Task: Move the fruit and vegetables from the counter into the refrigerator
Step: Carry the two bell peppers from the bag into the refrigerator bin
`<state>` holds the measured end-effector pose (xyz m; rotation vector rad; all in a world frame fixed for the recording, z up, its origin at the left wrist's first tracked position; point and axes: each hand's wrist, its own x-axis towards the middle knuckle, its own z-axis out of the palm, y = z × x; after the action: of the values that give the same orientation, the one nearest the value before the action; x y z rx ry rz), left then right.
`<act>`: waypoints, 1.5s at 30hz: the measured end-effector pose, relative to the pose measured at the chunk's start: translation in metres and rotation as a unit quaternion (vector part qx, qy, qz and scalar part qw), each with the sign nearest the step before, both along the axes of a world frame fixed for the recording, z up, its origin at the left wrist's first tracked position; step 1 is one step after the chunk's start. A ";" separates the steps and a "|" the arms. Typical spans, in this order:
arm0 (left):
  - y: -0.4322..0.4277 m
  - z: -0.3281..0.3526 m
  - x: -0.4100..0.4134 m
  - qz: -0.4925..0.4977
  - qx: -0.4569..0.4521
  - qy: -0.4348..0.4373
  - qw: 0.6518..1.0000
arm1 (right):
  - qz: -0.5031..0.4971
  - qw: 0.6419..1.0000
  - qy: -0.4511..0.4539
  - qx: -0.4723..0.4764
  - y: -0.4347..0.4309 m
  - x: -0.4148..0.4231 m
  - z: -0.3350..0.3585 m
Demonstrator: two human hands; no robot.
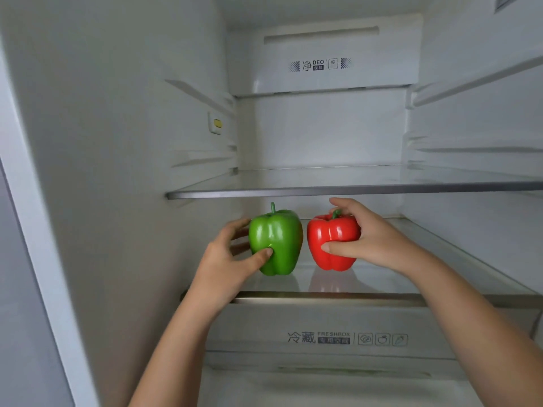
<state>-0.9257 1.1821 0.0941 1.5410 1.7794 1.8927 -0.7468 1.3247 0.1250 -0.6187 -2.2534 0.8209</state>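
Both forearms reach in: left hand [227,258] cups the green bell pepper [276,242], right hand [371,239] the red bell pepper [332,242], both on the glass shelf [382,298], unreleased.

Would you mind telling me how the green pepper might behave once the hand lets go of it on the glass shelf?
The green pepper looks glossy, so probably slippery. It stands upright on a lobed base, so a nudge might tip it. On the smooth glass shelf it would likely slide easily.
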 end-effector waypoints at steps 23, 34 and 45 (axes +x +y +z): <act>-0.009 -0.009 0.007 0.154 -0.012 0.128 0.980 | 0.057 0.993 0.009 -0.107 -0.009 -0.034 -0.006; -0.029 -0.016 0.000 0.188 0.013 0.164 0.968 | 0.062 0.994 -0.001 -0.089 -0.024 -0.078 0.001; -0.030 -0.021 -0.001 0.185 0.016 0.166 0.969 | 0.060 0.996 -0.009 -0.061 -0.024 -0.083 -0.006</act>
<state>-0.9267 1.1518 0.0733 1.7193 2.3323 1.9059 -0.8301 1.3003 0.1194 -0.5535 -2.2869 1.0221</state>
